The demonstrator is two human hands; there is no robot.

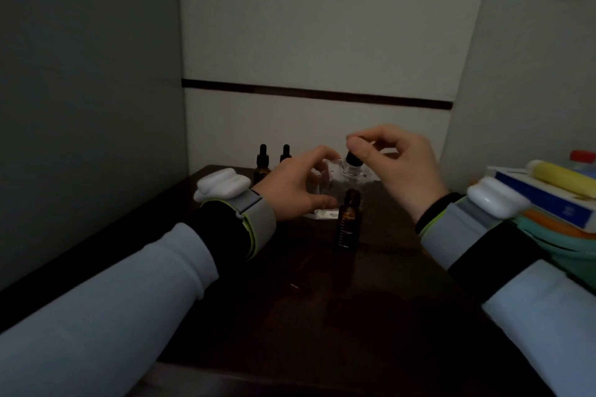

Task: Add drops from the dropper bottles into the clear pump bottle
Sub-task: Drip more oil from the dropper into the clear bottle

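Note:
A clear square bottle (342, 185) stands on the dark table (322, 300), its neck uncapped. My left hand (296, 185) wraps around its left side. My right hand (390, 161) pinches a black dropper cap (352, 158) right over the bottle's neck. In front of the clear bottle an amber dropper bottle (347, 224) stands upright with no cap on. Two more amber dropper bottles, one (262, 163) and another (285, 153), stand capped behind my left hand, the second partly hidden.
A stack of boxes and coloured containers (554, 203) with a yellow tube (561, 177) on top fills the right edge. White walls close in behind and to the left. The scene is dim.

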